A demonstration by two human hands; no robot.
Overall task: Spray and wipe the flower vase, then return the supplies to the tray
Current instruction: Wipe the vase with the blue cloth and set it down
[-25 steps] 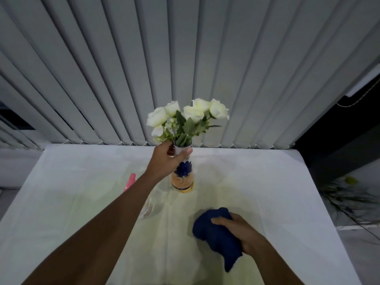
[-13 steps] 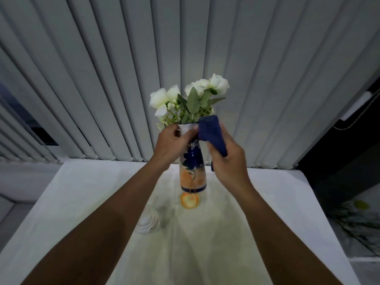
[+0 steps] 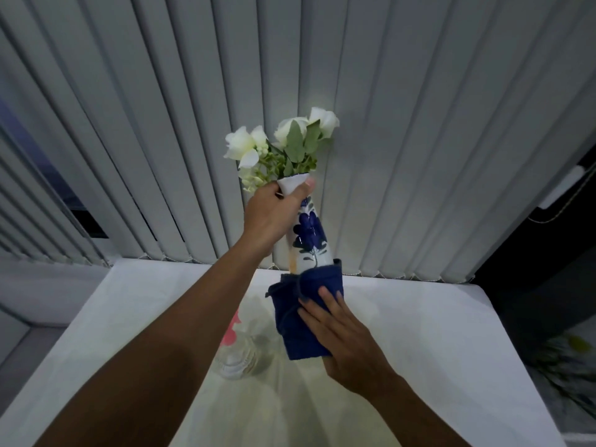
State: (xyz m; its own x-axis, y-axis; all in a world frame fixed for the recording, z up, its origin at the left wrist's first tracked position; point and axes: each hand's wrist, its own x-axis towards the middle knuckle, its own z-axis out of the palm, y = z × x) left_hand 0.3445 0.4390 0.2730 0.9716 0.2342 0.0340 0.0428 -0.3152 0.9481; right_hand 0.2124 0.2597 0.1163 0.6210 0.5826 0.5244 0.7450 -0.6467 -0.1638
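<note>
A white vase [image 3: 309,235] painted with a blue flower is held up in the air, tilted, above the table. White roses [image 3: 280,141] with green leaves stick out of its mouth. My left hand [image 3: 274,214] grips the vase's neck. My right hand [image 3: 338,330] presses a dark blue cloth [image 3: 303,312] around the vase's lower part, hiding its base. A clear spray bottle [image 3: 237,353] with a pink top stands on the table below my left forearm, partly hidden by it.
The table [image 3: 419,333] is covered with a white cloth and stands against grey vertical blinds [image 3: 403,124]. Green plants [image 3: 567,359] lie low at the right, past the table's edge. No tray is in view.
The vase has gone from standing on the table to held high and tilted. My right hand picked up the cloth, brought it to the neck, then slid it down to the base.
</note>
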